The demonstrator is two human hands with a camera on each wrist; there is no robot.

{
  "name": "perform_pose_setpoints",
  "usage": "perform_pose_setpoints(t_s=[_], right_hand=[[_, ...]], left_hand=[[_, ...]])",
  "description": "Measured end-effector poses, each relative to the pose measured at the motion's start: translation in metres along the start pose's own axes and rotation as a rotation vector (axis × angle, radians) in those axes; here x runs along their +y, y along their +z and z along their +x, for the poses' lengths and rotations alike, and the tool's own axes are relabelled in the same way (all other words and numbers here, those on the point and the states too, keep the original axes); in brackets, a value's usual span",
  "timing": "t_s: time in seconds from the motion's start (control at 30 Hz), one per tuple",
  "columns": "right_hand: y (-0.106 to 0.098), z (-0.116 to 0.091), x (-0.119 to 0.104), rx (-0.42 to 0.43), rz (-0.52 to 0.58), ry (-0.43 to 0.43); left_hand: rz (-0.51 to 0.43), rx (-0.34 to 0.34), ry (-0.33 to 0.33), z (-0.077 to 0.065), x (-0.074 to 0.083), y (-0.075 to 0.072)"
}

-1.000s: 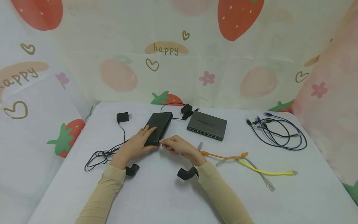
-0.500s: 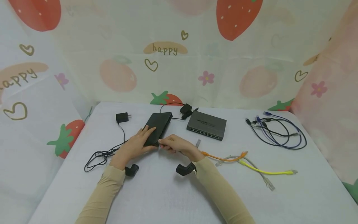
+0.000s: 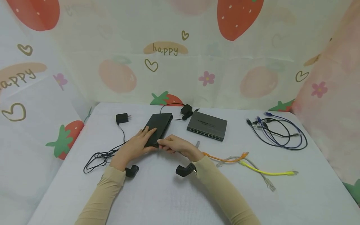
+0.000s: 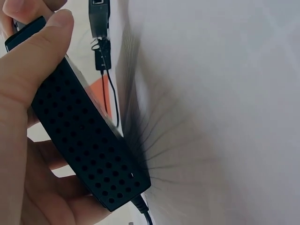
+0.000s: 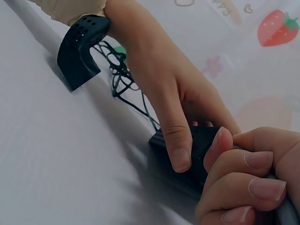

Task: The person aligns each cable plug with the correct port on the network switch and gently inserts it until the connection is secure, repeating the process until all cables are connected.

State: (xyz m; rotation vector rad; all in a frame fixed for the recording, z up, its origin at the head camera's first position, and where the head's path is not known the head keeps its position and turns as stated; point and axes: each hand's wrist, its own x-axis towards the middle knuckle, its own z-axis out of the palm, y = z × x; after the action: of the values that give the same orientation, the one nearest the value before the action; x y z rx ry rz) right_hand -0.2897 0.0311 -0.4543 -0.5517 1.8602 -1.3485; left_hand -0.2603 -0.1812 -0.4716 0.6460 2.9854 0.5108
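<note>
A flat black network switch [image 3: 162,122] lies angled on the white table, its perforated end [image 4: 86,136] showing in the left wrist view. My left hand [image 3: 132,147] grips it, fingers across the top and thumb along the near end. At the near right corner, my right hand [image 3: 179,146] pinches the plug end of a grey network cable [image 5: 285,212]. Fingers hide the plug itself, and I cannot tell whether it sits in a port. Part of the grey cable [image 3: 197,144] shows beyond the right hand. A thin power lead leaves the switch's far side.
A grey Netgear switch [image 3: 207,125] stands to the right, beside black power adapters [image 3: 187,112]. Another adapter [image 3: 122,117] with a coiled cord [image 3: 98,158] is at left. Orange [image 3: 223,158] and yellow [image 3: 267,172] cables lie at right, with coiled dark cables [image 3: 278,132] behind them.
My right hand has shifted slightly left, closer against the switch's corner, with the cable in its fingers. The left hand holds the switch as before.
</note>
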Motion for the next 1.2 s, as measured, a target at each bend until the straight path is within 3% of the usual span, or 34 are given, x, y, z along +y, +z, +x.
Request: perform_pose_setpoints(t_s=[0.33,0.63,0.83,1.2], right_hand=[[-0.002,-0.001,-0.008,-0.029,-0.036,0.032],[0.003,-0.002,0.0,-0.005,-0.014,0.006],[-0.001,-0.007,0.001,0.05,-0.159,-0.018],[-0.008,-0.008,-0.011,0.039,-0.309,-0.087]], left_hand=[[0.052,-0.008,0.021,0.001,0.004,-0.005],[0.012,-0.01,0.01,0.0,0.0,-0.004],[-0.007,-0.008,0.007,-0.001,-0.002,-0.001],[-0.007,-0.011,-0.008,0.001,0.001,-0.003]])
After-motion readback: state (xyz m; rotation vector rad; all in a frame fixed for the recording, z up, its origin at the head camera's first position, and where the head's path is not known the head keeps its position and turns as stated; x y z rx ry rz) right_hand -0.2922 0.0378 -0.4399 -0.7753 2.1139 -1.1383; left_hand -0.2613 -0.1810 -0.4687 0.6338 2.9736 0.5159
